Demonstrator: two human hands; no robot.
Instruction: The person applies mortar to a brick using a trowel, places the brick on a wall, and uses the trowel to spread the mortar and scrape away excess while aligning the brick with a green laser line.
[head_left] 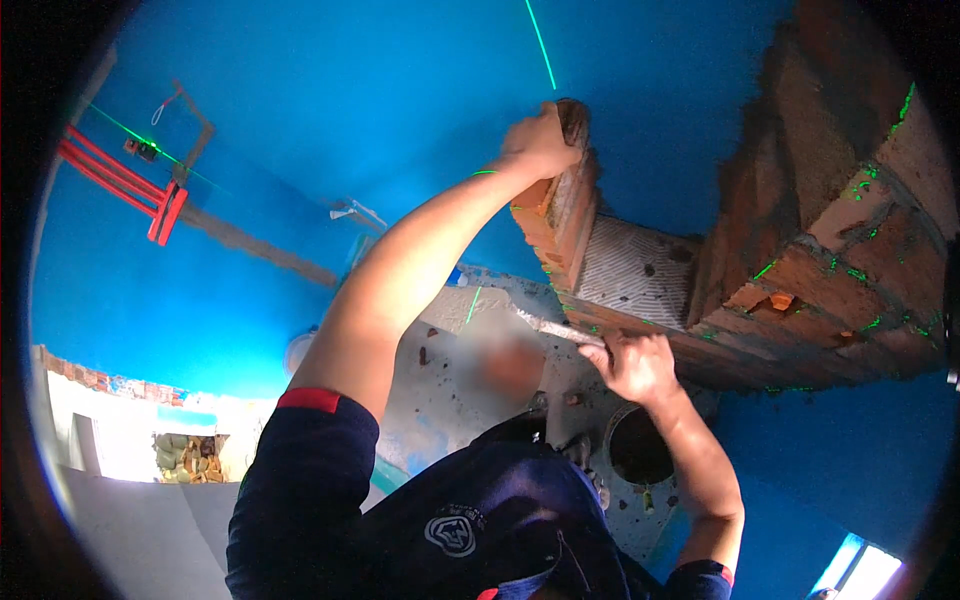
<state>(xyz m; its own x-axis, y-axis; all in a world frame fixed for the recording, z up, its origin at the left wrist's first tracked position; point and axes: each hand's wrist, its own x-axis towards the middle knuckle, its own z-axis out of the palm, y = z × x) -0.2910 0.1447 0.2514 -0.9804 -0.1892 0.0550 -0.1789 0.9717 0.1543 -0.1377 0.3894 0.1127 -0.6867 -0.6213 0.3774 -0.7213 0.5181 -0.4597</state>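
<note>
Near the top centre, my left hand (540,145) is closed on a brick (574,120) at the top of a short brick column (555,240) against the blue wall. Lower right, my right hand (635,368) grips the pale, mortar-crusted handle of a tool (550,325); its head is hard to make out. Behind the column, a recess holds a ridged pale surface (630,265). A taller brick structure (830,230) with mortar joints stands to the right.
Red conduits (120,175) run along the blue wall (420,90) at left, near a small green laser device (140,148). A dark bucket (640,450) sits on the speckled floor (430,380) below. A bright opening with rubble (190,457) is at lower left.
</note>
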